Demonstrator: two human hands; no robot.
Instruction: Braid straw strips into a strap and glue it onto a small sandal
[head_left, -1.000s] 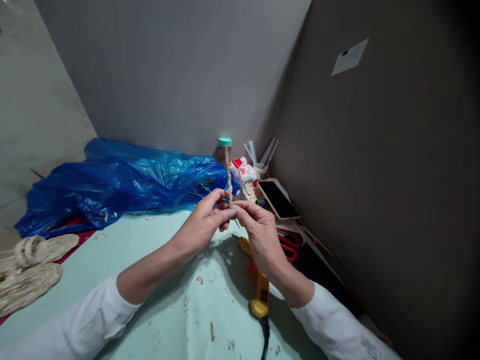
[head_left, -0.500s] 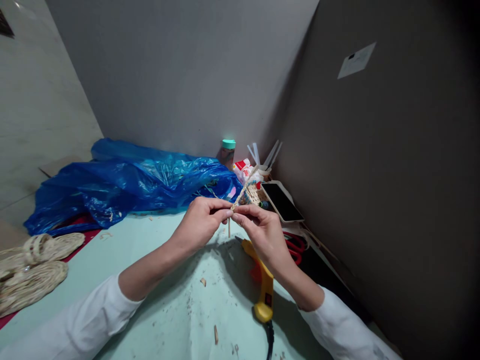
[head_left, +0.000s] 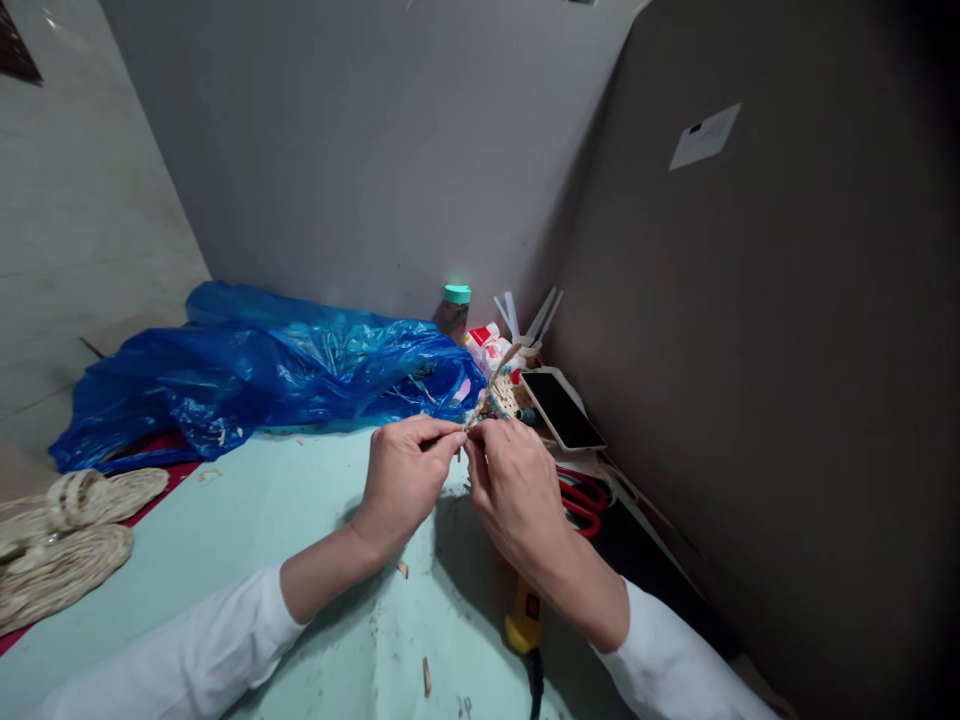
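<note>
A thin braided straw strip [head_left: 480, 405] rises from between my fingertips and leans up to the right. My left hand [head_left: 409, 470] pinches its lower end from the left. Close against it, my right hand [head_left: 517, 480] has thumb and fingers closed on the same strip. Most of the gripped end is hidden by the fingers; a short stub shows just below. Beneath my right hand and wrist lies a yellow hot glue gun [head_left: 525, 615], partly covered, its black cord running toward me. Red-handled scissors [head_left: 583, 500] lie right of that hand.
A blue plastic bag [head_left: 270, 370] lies along the back. Woven straw sandals [head_left: 67, 550] rest at left. A green-lidded jar [head_left: 456, 305], a small woven basket [head_left: 508, 397] and a phone-like tablet [head_left: 562, 408] stand at the back right. Straw scraps [head_left: 427, 677] dot the pale green tabletop [head_left: 315, 500].
My right hand has turned over the strip, its back now facing up and covering more of the glue gun. Both hands sit slightly lower, and less of the stub shows below.
</note>
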